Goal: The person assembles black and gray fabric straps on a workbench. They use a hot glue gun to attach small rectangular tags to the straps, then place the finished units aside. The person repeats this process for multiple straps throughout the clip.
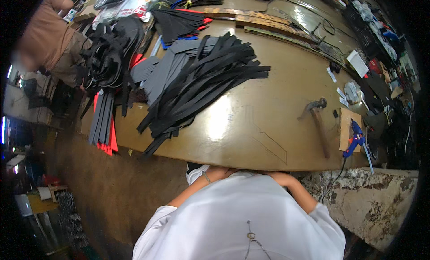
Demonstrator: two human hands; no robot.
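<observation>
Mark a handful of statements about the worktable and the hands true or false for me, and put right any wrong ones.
1. The hammer lies to the right of the black strips. True.
2. The right hand is gripping the hammer. False: the hammer lies on the table, and the hand is at the table's near edge.
3. The blue glue gun lies over a piece of cardboard. True.
4. The black strips are stacked in one neat, square block. False: they lie in a loose, spread pile.
5. The left hand is fully in view. False: its fingers are partly hidden at the table's edge.
</observation>
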